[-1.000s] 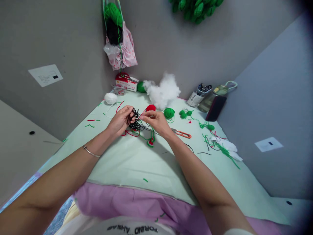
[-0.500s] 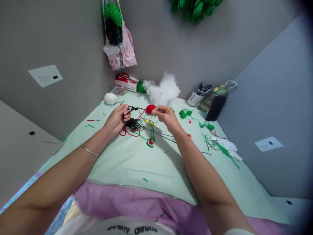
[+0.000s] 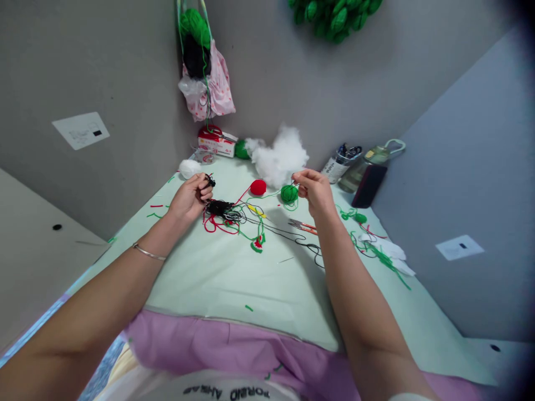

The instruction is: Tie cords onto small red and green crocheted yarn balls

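Your step looks like separating strands of the black yarn (image 3: 220, 208), whose main heap lies on the left half of the desk (image 3: 234, 278). The fingers of your left hand (image 3: 188, 199) are clamped on a small black bunch (image 3: 210, 181), just left and far of that heap. Your right hand (image 3: 315, 192) is raised near the green ball (image 3: 289, 194), thumb and finger together; whether a strand sits between them is too fine to tell. The red ball (image 3: 258, 187) rests between your 2 hands. The next move probably calls for a firm left hold and a gentle right pull, avoiding the snips (image 3: 296, 224).
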A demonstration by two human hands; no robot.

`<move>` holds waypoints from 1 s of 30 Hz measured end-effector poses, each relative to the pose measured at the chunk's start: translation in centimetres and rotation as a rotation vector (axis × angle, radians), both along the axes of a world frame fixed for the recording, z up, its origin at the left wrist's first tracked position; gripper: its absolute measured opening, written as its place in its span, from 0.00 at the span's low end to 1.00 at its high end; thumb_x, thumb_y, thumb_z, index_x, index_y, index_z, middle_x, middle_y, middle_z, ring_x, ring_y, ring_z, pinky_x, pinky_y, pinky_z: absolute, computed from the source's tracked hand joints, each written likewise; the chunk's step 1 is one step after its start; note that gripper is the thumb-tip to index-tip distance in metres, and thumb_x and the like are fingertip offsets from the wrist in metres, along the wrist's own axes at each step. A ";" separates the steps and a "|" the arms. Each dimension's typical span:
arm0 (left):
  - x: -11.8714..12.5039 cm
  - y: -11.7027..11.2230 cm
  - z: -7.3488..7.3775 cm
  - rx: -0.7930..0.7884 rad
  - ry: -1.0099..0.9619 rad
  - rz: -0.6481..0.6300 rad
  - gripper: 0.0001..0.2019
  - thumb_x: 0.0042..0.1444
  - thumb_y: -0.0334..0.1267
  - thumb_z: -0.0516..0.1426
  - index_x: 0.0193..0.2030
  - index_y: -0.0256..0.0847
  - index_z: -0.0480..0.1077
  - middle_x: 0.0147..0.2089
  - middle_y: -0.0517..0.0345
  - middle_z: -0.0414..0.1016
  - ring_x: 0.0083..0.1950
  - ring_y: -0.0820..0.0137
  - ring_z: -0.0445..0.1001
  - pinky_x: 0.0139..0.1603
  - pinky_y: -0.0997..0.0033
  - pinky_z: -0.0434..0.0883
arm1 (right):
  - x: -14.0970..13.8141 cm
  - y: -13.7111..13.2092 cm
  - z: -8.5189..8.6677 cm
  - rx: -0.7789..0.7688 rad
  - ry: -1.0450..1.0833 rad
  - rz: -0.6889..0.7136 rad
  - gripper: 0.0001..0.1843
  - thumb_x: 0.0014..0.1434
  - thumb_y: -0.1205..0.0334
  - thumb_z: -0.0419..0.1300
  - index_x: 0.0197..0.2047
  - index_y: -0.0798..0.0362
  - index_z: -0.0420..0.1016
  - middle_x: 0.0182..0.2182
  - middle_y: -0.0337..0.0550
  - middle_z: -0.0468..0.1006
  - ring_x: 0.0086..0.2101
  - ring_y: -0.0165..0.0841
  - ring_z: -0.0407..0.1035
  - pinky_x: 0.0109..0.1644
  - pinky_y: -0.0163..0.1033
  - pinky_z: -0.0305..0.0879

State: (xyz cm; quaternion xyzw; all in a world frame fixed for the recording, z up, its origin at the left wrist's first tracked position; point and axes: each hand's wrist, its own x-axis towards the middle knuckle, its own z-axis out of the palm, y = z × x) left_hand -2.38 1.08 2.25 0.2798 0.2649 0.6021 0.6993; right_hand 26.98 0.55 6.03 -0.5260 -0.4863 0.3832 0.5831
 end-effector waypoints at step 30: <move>4.6 -3.1 -0.1 0.472 0.736 -0.455 0.16 0.61 0.50 0.60 0.40 0.37 0.75 0.27 0.61 0.69 0.28 0.75 0.65 0.31 0.75 0.63 | -3.4 -3.9 2.1 -0.097 -0.375 0.575 0.15 0.58 0.49 0.64 0.33 0.55 0.79 0.26 0.35 0.71 0.25 0.24 0.55 0.28 0.34 0.49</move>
